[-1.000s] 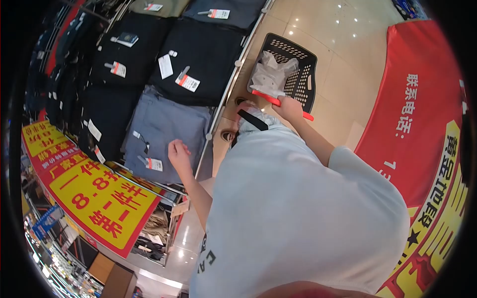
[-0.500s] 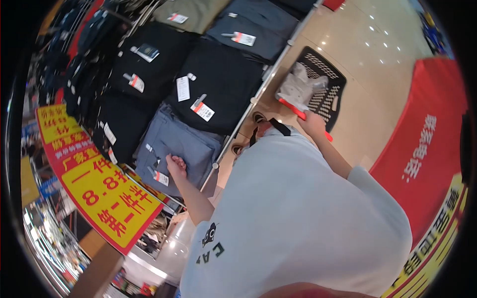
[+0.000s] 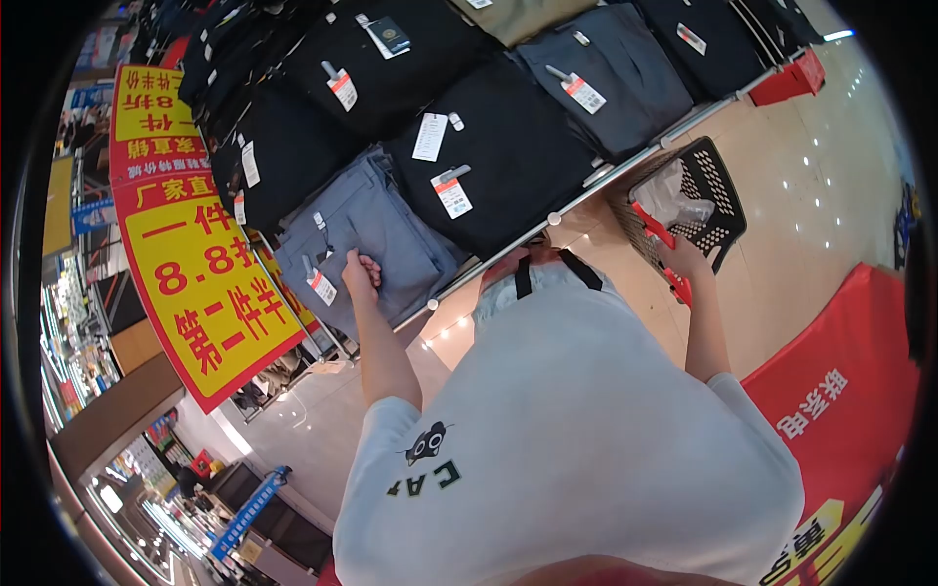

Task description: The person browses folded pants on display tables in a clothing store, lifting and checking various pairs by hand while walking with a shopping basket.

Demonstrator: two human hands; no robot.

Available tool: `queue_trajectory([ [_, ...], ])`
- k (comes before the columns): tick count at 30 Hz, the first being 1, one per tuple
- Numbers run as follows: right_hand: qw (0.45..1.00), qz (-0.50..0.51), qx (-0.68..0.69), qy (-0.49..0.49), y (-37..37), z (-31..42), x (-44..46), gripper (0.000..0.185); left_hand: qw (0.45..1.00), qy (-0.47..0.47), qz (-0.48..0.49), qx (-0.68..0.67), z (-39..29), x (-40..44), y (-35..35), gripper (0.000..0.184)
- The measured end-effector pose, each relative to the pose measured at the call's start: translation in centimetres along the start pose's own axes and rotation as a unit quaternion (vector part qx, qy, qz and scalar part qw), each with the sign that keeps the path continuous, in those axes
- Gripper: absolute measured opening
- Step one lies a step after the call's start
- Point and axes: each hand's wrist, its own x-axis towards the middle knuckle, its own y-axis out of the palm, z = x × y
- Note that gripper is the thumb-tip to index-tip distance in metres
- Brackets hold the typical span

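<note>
My left hand (image 3: 362, 275) is at a folded pair of blue-grey trousers (image 3: 405, 234) at the near corner of the display. Its fingers are curled in against the cloth; whether they pinch a fold is too small to tell. Beside the hand lies a white and orange price tag (image 3: 320, 287). My right hand (image 3: 688, 260) is wrapped round the red handle (image 3: 653, 223) of a black shopping basket (image 3: 720, 186), which hangs on my right. Inside the basket is a clear plastic bag (image 3: 664, 195) with pale contents.
Stacks of black trousers (image 3: 498, 146) and dark grey trousers (image 3: 616, 78) cover the display, whose metal rail (image 3: 674, 127) runs along its edge. A red and yellow sign (image 3: 210, 283) hangs at the left. A red banner (image 3: 840, 391) stands at the right.
My view has turned, so the display and basket appear rotated and more of the far stacks shows. My left hand stays at the blue-grey trousers, and my right hand still holds the basket.
</note>
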Motion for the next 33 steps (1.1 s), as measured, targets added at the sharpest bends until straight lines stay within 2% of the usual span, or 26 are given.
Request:
queue_trajectory([
  [3,0.999,-0.019,-0.029,-0.030,-2.1,3.2,0.2,0.061,1.000,-0.004,0.003,-0.009,-0.2,-0.3,0.3,0.042],
  [5,0.978,0.008,0.083,-0.190,-2.2,4.8,1.4,0.045,1.000,-0.007,-0.001,-0.005,-0.3,-0.6,0.4,0.042],
  [6,0.960,0.017,0.152,-0.237,-2.2,6.7,1.0,0.034,1.000,-0.009,-0.007,-0.009,-0.2,-0.5,0.3,0.042],
  [10,0.923,0.021,0.206,-0.324,-2.0,12.8,-0.8,0.023,1.000,-0.015,-0.005,-0.006,0.0,0.4,0.2,0.043],
  [13,0.932,0.055,0.148,-0.326,-0.9,14.1,-1.8,0.017,1.000,-0.026,0.008,-0.008,0.0,0.5,-0.1,0.045],
  [14,0.942,0.077,0.144,-0.294,-0.7,14.2,-2.2,0.021,0.999,-0.033,0.015,-0.010,-0.1,0.7,-0.2,0.045],
  [18,0.942,0.061,0.178,-0.279,1.9,12.8,-3.5,0.019,0.998,-0.053,0.030,-0.023,-0.5,0.7,-0.2,0.045],
  [20,0.940,0.045,0.200,-0.272,2.6,12.6,-3.9,0.017,0.998,-0.052,-0.004,-0.022,-0.7,0.9,0.3,0.045],
  [25,0.940,0.011,0.234,-0.249,1.5,13.4,-3.1,0.016,0.998,-0.029,-0.017,-0.050,-0.3,-1.0,1.2,0.045],
  [27,0.902,-0.022,0.297,-0.312,1.4,14.4,0.2,0.021,0.996,-0.028,-0.031,-0.080,-2.3,-3.4,3.6,0.045],
  [28,0.901,-0.081,0.267,-0.333,-0.1,17.1,0.0,0.025,0.996,0.005,0.004,-0.089,-3.9,-5.5,5.1,0.046],
  [29,0.893,-0.086,0.298,-0.327,-0.2,18.7,1.6,0.027,0.994,0.036,0.037,-0.096,-4.6,-7.1,6.6,0.048],
  [30,0.881,-0.096,0.332,-0.324,-0.3,20.7,4.1,0.029,0.994,0.038,0.028,-0.101,-5.1,-7.1,8.5,0.048],
  [32,0.844,-0.213,0.286,-0.400,-0.3,24.9,9.3,0.041,0.989,0.147,-0.025,-0.001,-5.4,-6.2,12.5,0.053],
  [33,0.838,-0.260,0.222,-0.426,-1.2,27.3,10.7,0.047,0.989,0.145,-0.035,-0.004,-5.5,-5.2,14.5,0.053],
])
